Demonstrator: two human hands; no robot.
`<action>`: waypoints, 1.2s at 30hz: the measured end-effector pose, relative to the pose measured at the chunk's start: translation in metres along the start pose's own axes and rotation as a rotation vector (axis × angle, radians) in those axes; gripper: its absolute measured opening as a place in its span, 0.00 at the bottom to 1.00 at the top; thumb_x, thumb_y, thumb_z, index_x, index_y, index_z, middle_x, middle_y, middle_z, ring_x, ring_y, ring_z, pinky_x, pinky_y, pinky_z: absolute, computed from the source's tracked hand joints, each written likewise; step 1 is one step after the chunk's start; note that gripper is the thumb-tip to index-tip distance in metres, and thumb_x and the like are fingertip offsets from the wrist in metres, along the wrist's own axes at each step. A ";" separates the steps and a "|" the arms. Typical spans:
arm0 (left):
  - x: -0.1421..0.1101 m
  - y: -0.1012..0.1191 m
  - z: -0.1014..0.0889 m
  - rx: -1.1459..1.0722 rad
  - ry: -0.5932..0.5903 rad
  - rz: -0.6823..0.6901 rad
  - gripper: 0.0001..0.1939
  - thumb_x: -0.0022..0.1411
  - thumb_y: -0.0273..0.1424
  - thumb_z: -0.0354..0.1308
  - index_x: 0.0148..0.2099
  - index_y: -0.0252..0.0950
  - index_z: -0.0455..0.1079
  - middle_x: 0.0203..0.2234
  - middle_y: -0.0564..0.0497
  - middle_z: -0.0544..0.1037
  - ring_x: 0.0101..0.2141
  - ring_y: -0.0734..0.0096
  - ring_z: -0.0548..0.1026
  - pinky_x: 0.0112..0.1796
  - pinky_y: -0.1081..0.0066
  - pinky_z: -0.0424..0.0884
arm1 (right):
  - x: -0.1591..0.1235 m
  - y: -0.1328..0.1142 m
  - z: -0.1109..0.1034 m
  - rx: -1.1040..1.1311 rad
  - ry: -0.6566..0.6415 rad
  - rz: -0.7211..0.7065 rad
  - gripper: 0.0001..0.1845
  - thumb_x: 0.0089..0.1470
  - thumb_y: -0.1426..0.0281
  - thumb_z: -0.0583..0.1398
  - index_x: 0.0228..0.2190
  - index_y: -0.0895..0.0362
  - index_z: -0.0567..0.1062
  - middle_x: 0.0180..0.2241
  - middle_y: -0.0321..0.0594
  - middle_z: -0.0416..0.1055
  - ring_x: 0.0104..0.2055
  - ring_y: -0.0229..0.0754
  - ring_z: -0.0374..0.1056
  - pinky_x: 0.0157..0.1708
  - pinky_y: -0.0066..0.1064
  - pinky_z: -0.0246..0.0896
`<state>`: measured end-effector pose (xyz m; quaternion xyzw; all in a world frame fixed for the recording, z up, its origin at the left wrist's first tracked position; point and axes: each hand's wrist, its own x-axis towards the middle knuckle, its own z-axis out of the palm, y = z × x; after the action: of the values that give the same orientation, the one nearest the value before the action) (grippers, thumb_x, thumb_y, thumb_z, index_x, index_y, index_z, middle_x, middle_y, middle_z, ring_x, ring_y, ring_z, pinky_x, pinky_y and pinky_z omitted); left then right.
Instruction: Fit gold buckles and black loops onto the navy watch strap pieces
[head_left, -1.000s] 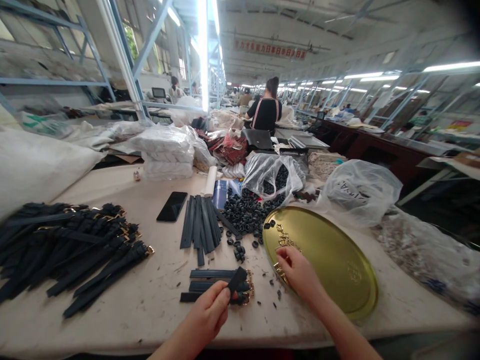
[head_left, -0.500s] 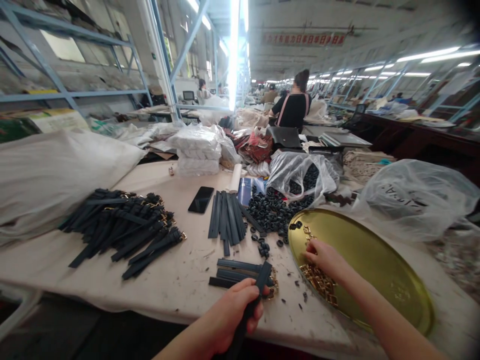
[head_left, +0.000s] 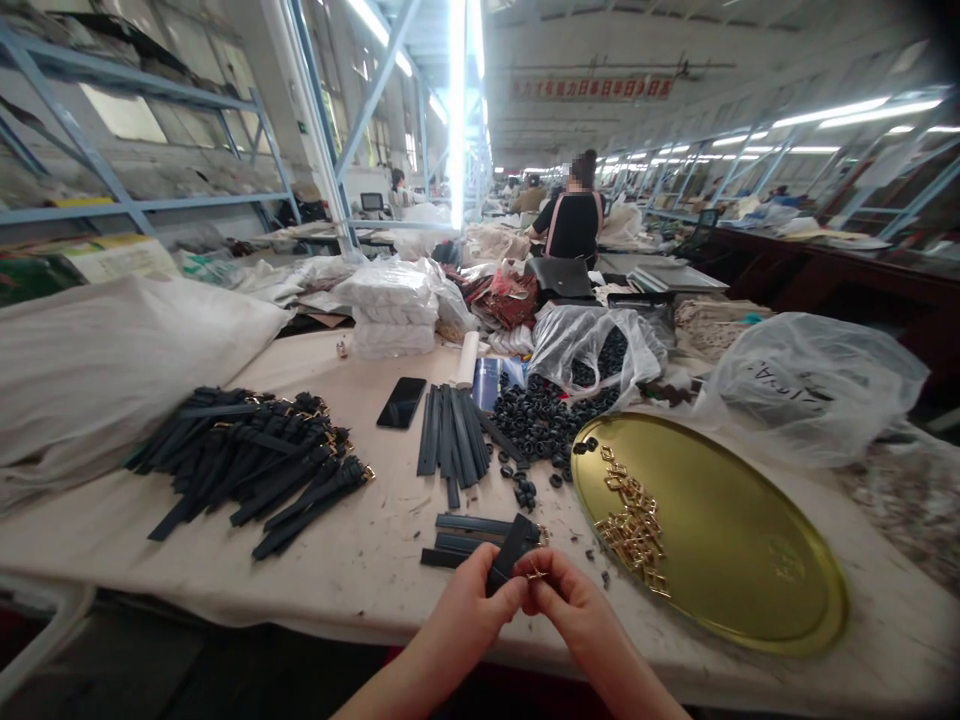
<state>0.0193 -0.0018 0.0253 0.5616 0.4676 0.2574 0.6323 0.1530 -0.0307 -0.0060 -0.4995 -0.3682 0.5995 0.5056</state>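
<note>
My left hand [head_left: 484, 592] is closed on a black strap [head_left: 516, 545] just above the table's front edge. Fingertips of my right hand [head_left: 561, 592] pinch a small gold buckle [head_left: 535, 575], held right against the strap; whether the strap passes through it I cannot tell. Behind my hands lie several black straps [head_left: 457, 535] with gold buckles at their right ends, partly hidden. On the right, an oval gold tray [head_left: 739, 530] bears a heap of loose gold buckles [head_left: 634, 525] along its left side.
A pile of buckled black straps [head_left: 247, 450] lies left. Plain straps [head_left: 450, 435], a phone [head_left: 401, 402] and many small black loops [head_left: 544, 420] are farther back. Plastic bags [head_left: 810, 385] stand behind the tray. A person [head_left: 574, 215] sits in the background.
My right hand has come left from the tray to my left hand, carrying a gold buckle. The strap is now turned up between both hands. The view has shifted slightly.
</note>
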 end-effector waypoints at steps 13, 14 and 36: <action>-0.007 -0.021 -0.004 0.507 -0.068 0.044 0.12 0.60 0.34 0.42 0.29 0.36 0.63 0.22 0.54 0.68 0.25 0.73 0.65 0.27 0.75 0.56 | 0.007 0.010 -0.006 0.731 0.335 0.195 0.11 0.35 0.75 0.66 0.28 0.59 0.76 0.31 0.39 0.77 0.34 0.36 0.72 0.36 0.23 0.68; -0.007 -0.022 -0.004 0.533 -0.056 0.039 0.12 0.60 0.33 0.42 0.29 0.36 0.63 0.22 0.54 0.69 0.26 0.72 0.66 0.27 0.75 0.56 | 0.008 0.010 -0.006 0.748 0.345 0.190 0.12 0.35 0.76 0.66 0.28 0.59 0.76 0.31 0.39 0.77 0.34 0.36 0.72 0.36 0.24 0.68; -0.008 -0.019 -0.002 0.094 -0.200 -0.141 0.12 0.58 0.39 0.44 0.35 0.35 0.57 0.15 0.60 0.61 0.13 0.82 0.55 0.15 0.79 0.51 | -0.024 0.018 0.021 0.171 0.250 0.086 0.16 0.43 0.57 0.61 0.31 0.56 0.74 0.28 0.38 0.74 0.34 0.44 0.68 0.37 0.34 0.62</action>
<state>0.0108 -0.0121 0.0097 0.5791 0.4519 0.1328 0.6654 0.1283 -0.0570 -0.0131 -0.5404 -0.2284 0.5830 0.5621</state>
